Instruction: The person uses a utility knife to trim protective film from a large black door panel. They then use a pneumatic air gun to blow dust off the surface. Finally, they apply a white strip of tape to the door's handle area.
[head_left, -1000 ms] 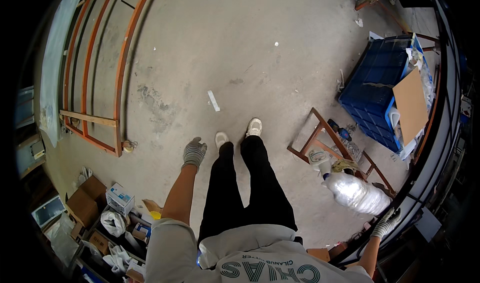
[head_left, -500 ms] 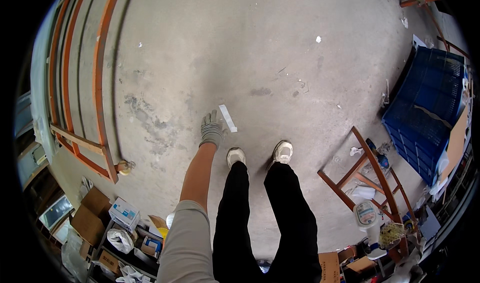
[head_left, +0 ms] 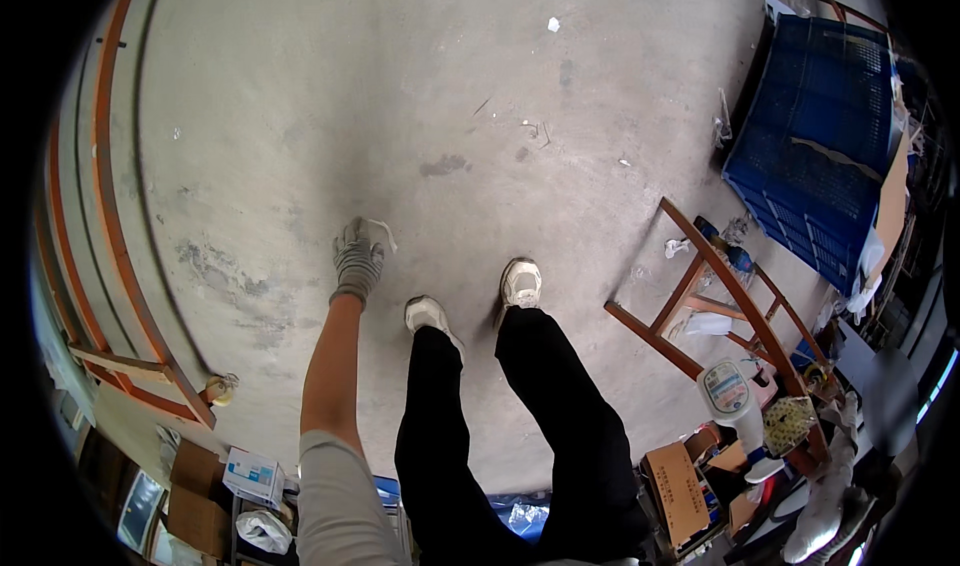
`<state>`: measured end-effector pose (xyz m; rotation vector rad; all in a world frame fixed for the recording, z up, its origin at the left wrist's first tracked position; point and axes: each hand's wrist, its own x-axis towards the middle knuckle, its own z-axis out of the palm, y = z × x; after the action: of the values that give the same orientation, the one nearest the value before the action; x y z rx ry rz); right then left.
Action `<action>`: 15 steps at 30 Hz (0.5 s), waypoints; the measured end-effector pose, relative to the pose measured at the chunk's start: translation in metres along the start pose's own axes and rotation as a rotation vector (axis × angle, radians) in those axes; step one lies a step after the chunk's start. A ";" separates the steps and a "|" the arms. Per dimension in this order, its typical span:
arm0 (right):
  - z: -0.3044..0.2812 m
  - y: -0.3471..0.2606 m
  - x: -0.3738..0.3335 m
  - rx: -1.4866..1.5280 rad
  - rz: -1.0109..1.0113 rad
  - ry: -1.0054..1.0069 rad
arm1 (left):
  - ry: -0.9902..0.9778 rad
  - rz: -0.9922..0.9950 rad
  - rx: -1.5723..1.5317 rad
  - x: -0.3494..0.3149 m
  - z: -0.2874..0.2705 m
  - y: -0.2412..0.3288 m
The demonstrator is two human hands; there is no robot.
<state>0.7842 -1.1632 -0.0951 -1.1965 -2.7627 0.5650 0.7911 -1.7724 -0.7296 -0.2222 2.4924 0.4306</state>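
Observation:
My left hand, in a grey striped knit glove, reaches down toward the floor ahead of my left shoe. Its fingers are closed together on a thin white strip, which sticks out curved from the right side of the hand. The fingertips and the exact grip are partly hidden behind the back of the glove. My right hand does not show.
My light shoes stand on the concrete floor. Orange metal frames lie at left; a brown frame stands at right, near a white bottle and a blue crate. Cardboard boxes lie behind me.
The white strip lay flat on the floor beside my left hand; now it is bent and at my fingers. The view has shifted, and my left hand appears farther left.

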 end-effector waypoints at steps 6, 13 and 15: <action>-0.072 0.032 -0.043 0.249 0.096 0.058 | 0.398 0.206 0.249 -0.144 -0.207 0.015; -0.044 0.035 -0.037 0.377 0.121 0.172 | -0.588 -0.033 0.170 -0.446 -0.229 -0.045; -0.041 0.039 -0.038 0.395 0.135 0.141 | -0.555 -0.093 0.247 -0.446 -0.261 -0.035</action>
<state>0.8466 -1.1539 -0.0680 -1.2720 -2.3195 0.9449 1.0232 -1.8701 -0.2774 -0.0995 1.9557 0.1172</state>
